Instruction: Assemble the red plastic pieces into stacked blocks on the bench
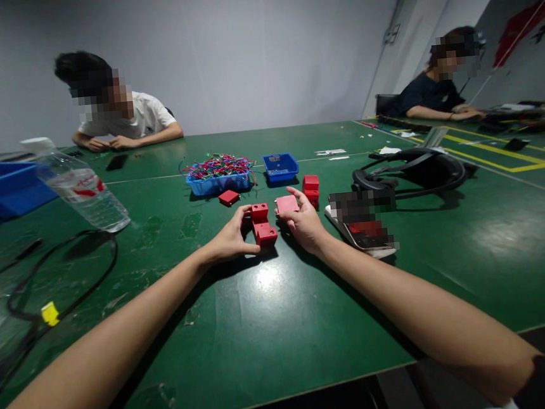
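My left hand [228, 239] grips a red stepped block [263, 225] with small round holes, its thumb at the near end and its fingers at the far end. The block rests on or just above the table; I cannot tell which. Close to its right, my right hand [309, 228] pinches a flat, square, pinkish-red piece [287, 204], held tilted and apart from the block. Beyond the right fingers stands a second red block [310, 189]. A flat red square piece [229, 198] lies on the table past my left hand.
A blue tray of coloured wires [220, 181] and a smaller blue tray [281, 168] stand farther back. To the right are a phone [368, 234] and a black headset [413, 173]; to the left, a water bottle [83, 189] and black cable [110, 260]. Two people sit across the green table [274, 331].
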### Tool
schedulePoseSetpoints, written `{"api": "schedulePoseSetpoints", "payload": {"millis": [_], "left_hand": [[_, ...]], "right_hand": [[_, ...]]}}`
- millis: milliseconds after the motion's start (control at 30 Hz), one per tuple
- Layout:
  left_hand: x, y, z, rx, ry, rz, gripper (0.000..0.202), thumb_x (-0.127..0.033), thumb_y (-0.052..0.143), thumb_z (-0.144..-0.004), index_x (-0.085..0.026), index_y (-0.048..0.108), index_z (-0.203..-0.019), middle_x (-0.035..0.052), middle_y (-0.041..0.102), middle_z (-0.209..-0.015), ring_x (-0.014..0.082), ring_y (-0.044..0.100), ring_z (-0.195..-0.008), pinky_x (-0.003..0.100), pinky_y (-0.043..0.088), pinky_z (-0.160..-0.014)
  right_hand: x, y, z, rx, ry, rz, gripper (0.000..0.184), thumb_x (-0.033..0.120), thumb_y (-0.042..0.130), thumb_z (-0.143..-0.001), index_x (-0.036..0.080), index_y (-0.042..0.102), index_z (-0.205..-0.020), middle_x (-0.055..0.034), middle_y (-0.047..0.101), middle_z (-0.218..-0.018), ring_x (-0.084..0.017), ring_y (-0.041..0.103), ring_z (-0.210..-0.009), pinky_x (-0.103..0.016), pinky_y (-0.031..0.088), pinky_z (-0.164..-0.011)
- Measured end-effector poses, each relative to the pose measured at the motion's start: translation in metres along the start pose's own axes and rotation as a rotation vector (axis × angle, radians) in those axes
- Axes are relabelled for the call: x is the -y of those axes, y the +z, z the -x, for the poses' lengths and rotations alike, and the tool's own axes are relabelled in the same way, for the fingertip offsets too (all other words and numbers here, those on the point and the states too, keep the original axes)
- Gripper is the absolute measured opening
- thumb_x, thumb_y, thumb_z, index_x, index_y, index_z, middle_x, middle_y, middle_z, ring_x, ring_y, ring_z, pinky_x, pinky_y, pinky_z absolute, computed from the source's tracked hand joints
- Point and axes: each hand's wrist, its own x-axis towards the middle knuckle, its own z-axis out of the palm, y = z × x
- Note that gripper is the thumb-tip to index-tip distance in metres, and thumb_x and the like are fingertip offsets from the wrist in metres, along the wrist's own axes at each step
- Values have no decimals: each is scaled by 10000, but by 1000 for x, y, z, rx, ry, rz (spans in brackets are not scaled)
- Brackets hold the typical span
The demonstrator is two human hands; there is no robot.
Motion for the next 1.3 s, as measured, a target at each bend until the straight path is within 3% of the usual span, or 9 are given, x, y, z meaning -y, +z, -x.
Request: {"api": "schedulePoseSetpoints", "payload": {"millis": [367, 667, 1000, 1200, 1300], "left_hand": [[1, 4, 3, -21, 40, -89, 907, -234, 816, -602, -199, 310, -1354, 194, 439, -1437, 313, 507, -1304, 526, 338, -1145], [3, 5, 4, -29, 66, -122, 906, -238, 815, -613, -193, 304, -1360, 201, 446, -1431, 319, 501, -1311, 523, 345, -1149], [2, 5, 4, -27, 83, -146, 915, -255, 813, -620, -203, 304, -1379, 187, 461, -1424, 324, 506, -1306, 537, 345, -1147], [5, 5, 4, -26, 86, -158, 931, -232, 815, -616, -180, 298, -1389, 207, 453, -1425, 329, 518, -1295, 528, 361, -1139], [8, 5, 3, -29, 94, -145, 945, -225, 823, -607, -189, 294, -1389, 205, 448, -1436, 332, 515, -1301, 533, 360, -1141]], "right_hand": [[1, 2, 1, 10, 28, -32, 681, 88, 736, -492, 261, 501, -1108, 12, 713, -1005, -162, 675, -833, -296, 535, -763], [-2, 1, 0, 54, -53, 17, 550, 123, 756, -559, 244, 532, -1046, -21, 699, -1127, -160, 686, -949, -341, 509, -944], [-6, -1, -1, 37, -99, 115, 467, 267, 784, -630, 223, 531, -1019, -18, 723, -936, -174, 684, -872, -352, 526, -883], [-1, 1, 5, 16, -356, 429, 308, 269, 696, -734, 203, 648, -1031, -54, 719, -1007, -207, 669, -933, -366, 513, -905], [1, 1, 8, 24, -450, 534, 324, 210, 649, -732, 189, 705, -1050, -59, 724, -1035, -213, 665, -966, -357, 500, -934]]}}
